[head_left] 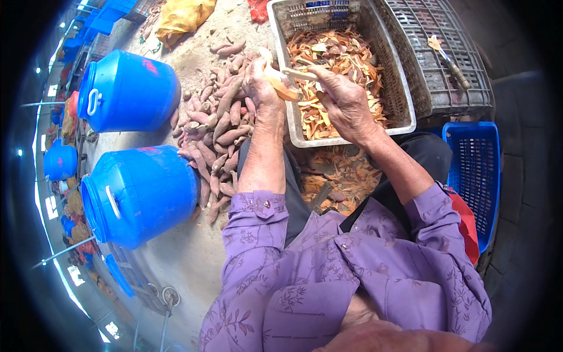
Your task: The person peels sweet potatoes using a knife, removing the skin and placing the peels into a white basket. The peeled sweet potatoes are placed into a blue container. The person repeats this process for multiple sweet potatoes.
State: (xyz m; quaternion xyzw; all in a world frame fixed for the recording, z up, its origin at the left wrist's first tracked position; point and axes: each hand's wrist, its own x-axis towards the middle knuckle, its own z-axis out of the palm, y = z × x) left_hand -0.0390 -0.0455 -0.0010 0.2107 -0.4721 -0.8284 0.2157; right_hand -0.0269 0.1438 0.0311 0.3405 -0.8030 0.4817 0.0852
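A partly peeled sweet potato (277, 81), pale yellow with orange towards one end, is held in my left hand (264, 83) over the near left side of a grimy plastic crate (409, 119). My right hand (345, 103) grips a light-coloured handle (301, 74), seemingly a peeler's, whose head is hard to make out beside the sweet potato. Orange and reddish peelings (338, 57) fill the crate's bottom. Left of my left forearm lies a heap of unpeeled sweet potatoes (228, 132) on the floor.
Two blue plastic barrels (132, 90) lie at the left. On an upturned grey crate (422, 48) at the right rests a peeler or knife with a wooden handle (457, 75). A blue basket (495, 185) stands below it. More peelings (343, 176) cover the floor between the legs; a yellow sack (184, 17) lies beyond.
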